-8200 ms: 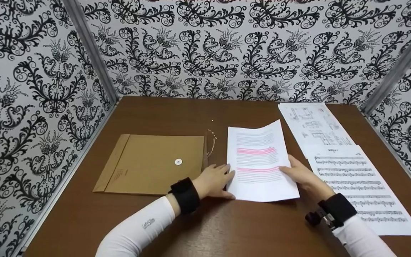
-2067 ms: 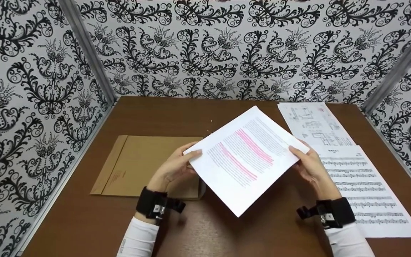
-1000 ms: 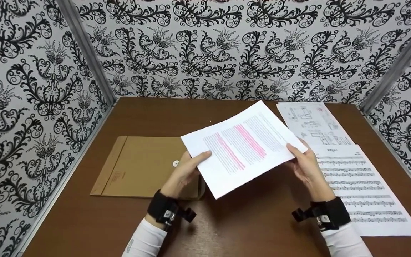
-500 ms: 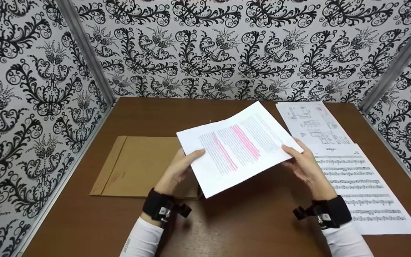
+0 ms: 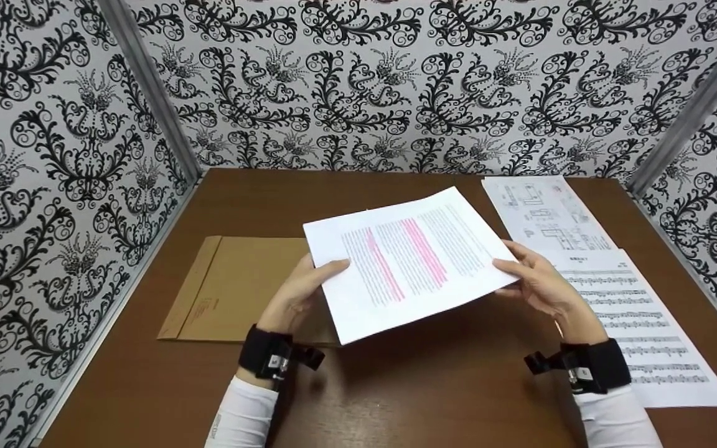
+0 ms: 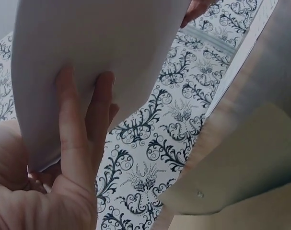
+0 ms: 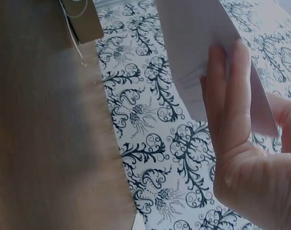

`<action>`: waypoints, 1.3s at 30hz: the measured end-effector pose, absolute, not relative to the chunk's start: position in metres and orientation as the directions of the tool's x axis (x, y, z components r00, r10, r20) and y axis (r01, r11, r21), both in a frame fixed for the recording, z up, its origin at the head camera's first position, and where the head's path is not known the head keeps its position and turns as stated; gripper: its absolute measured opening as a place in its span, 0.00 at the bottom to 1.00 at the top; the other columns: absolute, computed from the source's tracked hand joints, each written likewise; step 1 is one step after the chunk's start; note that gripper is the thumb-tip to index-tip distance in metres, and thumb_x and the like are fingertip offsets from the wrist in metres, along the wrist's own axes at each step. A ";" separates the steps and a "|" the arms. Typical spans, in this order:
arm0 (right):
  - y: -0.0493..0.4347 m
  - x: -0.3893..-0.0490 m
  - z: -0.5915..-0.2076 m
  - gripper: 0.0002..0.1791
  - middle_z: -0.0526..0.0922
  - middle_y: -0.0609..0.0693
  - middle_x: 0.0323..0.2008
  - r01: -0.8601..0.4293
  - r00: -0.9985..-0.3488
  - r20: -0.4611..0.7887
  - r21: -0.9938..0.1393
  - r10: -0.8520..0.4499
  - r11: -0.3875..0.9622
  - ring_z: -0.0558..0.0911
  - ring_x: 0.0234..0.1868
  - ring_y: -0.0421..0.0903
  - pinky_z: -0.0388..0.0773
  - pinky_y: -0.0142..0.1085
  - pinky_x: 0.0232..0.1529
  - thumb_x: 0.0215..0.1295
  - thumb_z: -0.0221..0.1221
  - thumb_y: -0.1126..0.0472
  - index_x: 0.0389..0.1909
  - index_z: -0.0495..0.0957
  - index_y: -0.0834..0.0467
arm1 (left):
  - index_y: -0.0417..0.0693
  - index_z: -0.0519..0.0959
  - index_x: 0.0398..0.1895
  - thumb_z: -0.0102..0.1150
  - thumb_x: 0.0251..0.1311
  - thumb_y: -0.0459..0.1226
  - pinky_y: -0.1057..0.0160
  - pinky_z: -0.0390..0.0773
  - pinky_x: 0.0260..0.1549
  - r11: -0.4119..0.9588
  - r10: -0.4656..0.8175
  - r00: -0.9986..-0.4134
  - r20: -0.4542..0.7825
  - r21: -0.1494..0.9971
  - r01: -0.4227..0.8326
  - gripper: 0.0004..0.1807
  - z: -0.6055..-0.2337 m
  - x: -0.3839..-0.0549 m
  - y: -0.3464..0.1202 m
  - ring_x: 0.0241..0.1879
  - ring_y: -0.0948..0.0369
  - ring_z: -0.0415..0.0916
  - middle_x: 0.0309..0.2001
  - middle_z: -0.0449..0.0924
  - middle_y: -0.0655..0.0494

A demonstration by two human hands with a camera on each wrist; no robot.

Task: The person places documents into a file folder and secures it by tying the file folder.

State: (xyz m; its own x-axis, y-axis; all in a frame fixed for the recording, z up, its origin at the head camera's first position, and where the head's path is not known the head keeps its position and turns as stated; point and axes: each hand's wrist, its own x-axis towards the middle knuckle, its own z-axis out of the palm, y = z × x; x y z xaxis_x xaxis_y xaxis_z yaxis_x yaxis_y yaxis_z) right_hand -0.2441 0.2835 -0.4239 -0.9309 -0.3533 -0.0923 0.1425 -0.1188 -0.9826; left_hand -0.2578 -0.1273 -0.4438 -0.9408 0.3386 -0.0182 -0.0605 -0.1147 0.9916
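Both hands hold a stack of white printed paper (image 5: 408, 261) with two pink-highlighted passages, raised over the table and turned sideways. My left hand (image 5: 299, 289) pinches its left edge, thumb on top; the left wrist view shows the fingers spread against the sheets' underside. On the other side my right hand (image 5: 542, 283) grips the right edge near a corner, thumb on the printed face and fingers beneath. A brown string-tie envelope (image 5: 240, 286) lies at the left, partly covered by the left hand and the paper.
Sheet music (image 5: 638, 323) lies along the right side of the brown table (image 5: 396, 398), with a sheet of technical drawings (image 5: 545, 211) behind it. Patterned walls (image 5: 358, 93) enclose the back and sides. The envelope's string (image 7: 72, 33) shows in the right wrist view.
Earlier the highlighted paper stood upright to the view, low at the table, with hands at its sides. Both hands lifted and turned it; lately it rotated a little more and shifted slightly left.
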 end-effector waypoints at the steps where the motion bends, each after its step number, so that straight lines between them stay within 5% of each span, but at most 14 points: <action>1: 0.286 -0.244 -0.424 0.22 0.88 0.43 0.44 0.143 -0.923 -0.091 -0.983 -0.374 -0.112 0.89 0.37 0.40 0.88 0.32 0.36 0.78 0.50 0.67 0.68 0.64 0.48 | 0.37 0.72 0.67 0.57 0.70 0.35 0.64 0.84 0.41 -0.107 0.345 -0.938 -0.016 0.993 -0.056 0.24 -0.443 -0.258 -0.128 0.40 0.62 0.88 0.43 0.89 0.62; 7: 0.295 -0.245 -0.422 0.22 0.88 0.44 0.44 0.132 -0.886 -0.084 -0.988 -0.455 -0.074 0.90 0.38 0.41 0.88 0.35 0.37 0.78 0.49 0.66 0.63 0.70 0.39 | 0.39 0.69 0.69 0.54 0.72 0.35 0.63 0.86 0.39 -0.107 0.416 -0.910 0.006 0.993 -0.043 0.24 -0.442 -0.259 -0.133 0.41 0.61 0.89 0.45 0.88 0.60; 18: 0.300 -0.244 -0.424 0.22 0.89 0.50 0.52 0.144 -0.781 -0.018 -0.978 -0.624 -0.152 0.90 0.48 0.46 0.88 0.40 0.44 0.80 0.42 0.69 0.68 0.63 0.47 | 0.36 0.69 0.69 0.51 0.73 0.32 0.62 0.88 0.39 -0.155 0.555 -0.832 0.003 0.983 -0.100 0.23 -0.445 -0.259 -0.131 0.42 0.58 0.90 0.47 0.89 0.54; 39: 0.293 -0.240 -0.425 0.14 0.91 0.47 0.44 0.114 -0.782 -0.076 -0.993 -0.619 -0.022 0.92 0.41 0.43 0.88 0.36 0.40 0.81 0.45 0.65 0.59 0.71 0.50 | 0.35 0.72 0.67 0.49 0.73 0.31 0.62 0.88 0.38 -0.139 0.673 -0.740 0.014 0.984 -0.109 0.22 -0.447 -0.259 -0.128 0.42 0.58 0.90 0.48 0.89 0.54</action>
State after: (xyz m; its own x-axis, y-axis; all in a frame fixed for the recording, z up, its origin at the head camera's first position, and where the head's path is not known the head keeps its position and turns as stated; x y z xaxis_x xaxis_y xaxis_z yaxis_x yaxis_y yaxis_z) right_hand -0.2396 0.2927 -0.4250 -0.7818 -0.6189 -0.0761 0.1143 -0.0222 -0.9932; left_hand -0.2586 -0.1285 -0.4467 -0.7396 0.6729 0.0138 -0.1085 -0.1394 0.9843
